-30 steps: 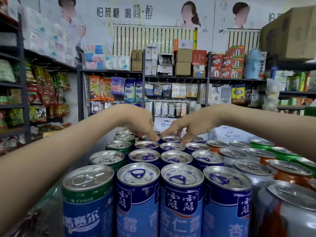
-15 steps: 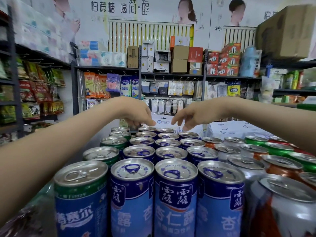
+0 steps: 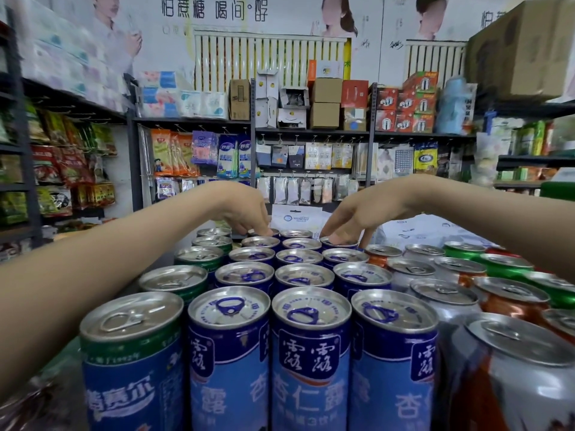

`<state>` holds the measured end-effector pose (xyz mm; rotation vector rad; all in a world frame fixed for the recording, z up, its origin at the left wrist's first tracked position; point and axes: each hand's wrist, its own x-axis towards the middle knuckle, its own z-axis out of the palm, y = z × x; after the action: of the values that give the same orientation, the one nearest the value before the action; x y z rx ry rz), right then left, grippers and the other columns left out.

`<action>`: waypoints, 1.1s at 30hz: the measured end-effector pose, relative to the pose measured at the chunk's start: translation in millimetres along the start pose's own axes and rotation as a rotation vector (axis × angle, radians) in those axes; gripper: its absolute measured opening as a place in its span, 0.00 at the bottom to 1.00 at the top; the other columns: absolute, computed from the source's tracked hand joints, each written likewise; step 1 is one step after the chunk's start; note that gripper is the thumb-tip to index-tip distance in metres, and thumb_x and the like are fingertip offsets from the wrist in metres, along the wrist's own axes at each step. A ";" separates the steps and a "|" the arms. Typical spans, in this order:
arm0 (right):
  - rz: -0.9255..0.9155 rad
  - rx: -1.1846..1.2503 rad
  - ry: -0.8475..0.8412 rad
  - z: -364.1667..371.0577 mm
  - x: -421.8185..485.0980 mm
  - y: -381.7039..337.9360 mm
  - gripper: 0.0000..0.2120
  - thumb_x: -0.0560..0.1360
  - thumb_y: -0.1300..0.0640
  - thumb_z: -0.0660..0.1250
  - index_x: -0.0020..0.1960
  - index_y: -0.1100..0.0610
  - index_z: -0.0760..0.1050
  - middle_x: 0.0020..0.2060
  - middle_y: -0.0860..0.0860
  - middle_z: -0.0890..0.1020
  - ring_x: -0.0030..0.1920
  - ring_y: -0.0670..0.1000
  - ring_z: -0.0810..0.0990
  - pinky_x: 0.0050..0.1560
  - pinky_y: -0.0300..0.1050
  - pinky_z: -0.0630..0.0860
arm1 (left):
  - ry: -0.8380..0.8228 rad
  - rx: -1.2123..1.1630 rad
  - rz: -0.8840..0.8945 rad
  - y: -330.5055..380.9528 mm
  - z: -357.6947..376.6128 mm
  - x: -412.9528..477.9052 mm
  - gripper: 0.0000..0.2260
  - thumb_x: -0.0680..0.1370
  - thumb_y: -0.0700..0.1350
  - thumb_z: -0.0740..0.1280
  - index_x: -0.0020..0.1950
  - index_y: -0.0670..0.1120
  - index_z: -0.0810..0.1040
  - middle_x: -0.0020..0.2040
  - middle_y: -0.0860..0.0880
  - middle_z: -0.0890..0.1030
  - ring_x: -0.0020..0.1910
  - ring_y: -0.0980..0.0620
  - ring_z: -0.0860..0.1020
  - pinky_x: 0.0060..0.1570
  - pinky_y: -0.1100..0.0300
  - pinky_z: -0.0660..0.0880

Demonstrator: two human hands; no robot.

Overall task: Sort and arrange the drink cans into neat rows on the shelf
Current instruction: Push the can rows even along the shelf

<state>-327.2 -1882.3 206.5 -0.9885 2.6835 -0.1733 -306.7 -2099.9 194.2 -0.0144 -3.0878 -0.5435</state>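
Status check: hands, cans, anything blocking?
Left hand fingertips on back-left can, grip unclear. Right hand pinching top of back-right can. Blue cans in three columns. White packet close behind them.

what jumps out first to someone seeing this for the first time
A block of blue cans fills the middle, running in three tight rows from right under the camera to the far edge. Both arms stretch over them, the left hand and right hand with fingertips down on the farthest can tops. On the right side stand orange and green cans.
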 end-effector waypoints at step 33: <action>-0.032 -0.303 0.044 -5.8 33.3 -40.6 0.30 0.77 0.61 0.66 0.75 0.55 0.59 0.70 0.54 0.69 0.66 0.53 0.72 0.64 0.46 0.71 | -0.077 0.136 0.036 -0.6 -2.3 -17.6 0.19 0.78 0.49 0.66 0.68 0.47 0.74 0.66 0.50 0.74 0.59 0.50 0.74 0.58 0.60 0.70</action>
<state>-328.1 -1934.7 213.2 -1.1244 2.7888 0.2152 -289.1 -2101.4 196.1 -0.0929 -3.1851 -0.3394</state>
